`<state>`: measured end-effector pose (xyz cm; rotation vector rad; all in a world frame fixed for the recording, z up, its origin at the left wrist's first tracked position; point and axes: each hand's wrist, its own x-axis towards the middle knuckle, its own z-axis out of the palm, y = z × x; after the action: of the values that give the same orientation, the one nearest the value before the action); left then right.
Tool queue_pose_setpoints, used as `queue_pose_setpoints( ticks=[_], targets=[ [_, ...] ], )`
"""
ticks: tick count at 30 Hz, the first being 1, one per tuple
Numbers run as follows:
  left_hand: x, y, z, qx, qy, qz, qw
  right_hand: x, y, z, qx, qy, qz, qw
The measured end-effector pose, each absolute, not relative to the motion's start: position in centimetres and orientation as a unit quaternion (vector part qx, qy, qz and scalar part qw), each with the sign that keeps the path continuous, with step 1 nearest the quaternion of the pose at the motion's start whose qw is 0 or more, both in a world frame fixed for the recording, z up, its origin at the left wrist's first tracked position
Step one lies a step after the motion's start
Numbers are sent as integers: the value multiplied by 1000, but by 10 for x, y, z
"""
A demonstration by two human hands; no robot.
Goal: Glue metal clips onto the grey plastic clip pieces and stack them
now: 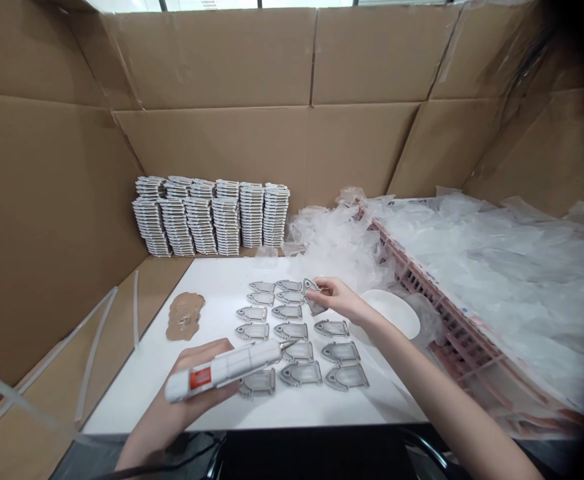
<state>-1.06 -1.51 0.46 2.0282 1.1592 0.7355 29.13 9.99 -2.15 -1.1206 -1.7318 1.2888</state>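
Observation:
My left hand (185,408) is wrapped round a white hot glue gun (232,367) with an orange label; its metal tip points right, over the grey frames. My right hand (336,297) pinches a small grey pointed frame (316,307), tilted up at the far end of the rows. Several similar grey frames (291,331) lie flat on the white board (212,277), their pointed ends mostly toward the left. Part of one frame is hidden behind the glue gun. A cord (172,468) runs along the bottom edge below my left hand.
Tall stacks of white-edged pieces (227,223) stand at the back left. Clear plastic bags (337,240) heap at the back, and more fill a pink crate (422,287) on the right. A white round dish (392,313) and a brown patch (185,317) flank the frames. Cardboard walls (222,60) enclose the table.

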Motion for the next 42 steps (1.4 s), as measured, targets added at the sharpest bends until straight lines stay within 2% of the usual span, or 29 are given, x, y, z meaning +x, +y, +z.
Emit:
queue_pose_setpoints(
  ticks=[3,9,17,30,42],
  targets=[
    [-10,-13,2,768,471,316,296,280,89,-12,-378,-629,584,347],
    [3,-9,4,755,475,367,264,261,68,-4,-341,-570,665,342],
    [5,-7,0,766,465,373,240,247,52,6,-371,-522,647,415],
    [10,-10,-3,785,455,381,177,246,49,7,-369,-520,638,432],
    [18,-10,-3,775,458,400,172,245,46,13,-370,-504,635,453]
  ],
)
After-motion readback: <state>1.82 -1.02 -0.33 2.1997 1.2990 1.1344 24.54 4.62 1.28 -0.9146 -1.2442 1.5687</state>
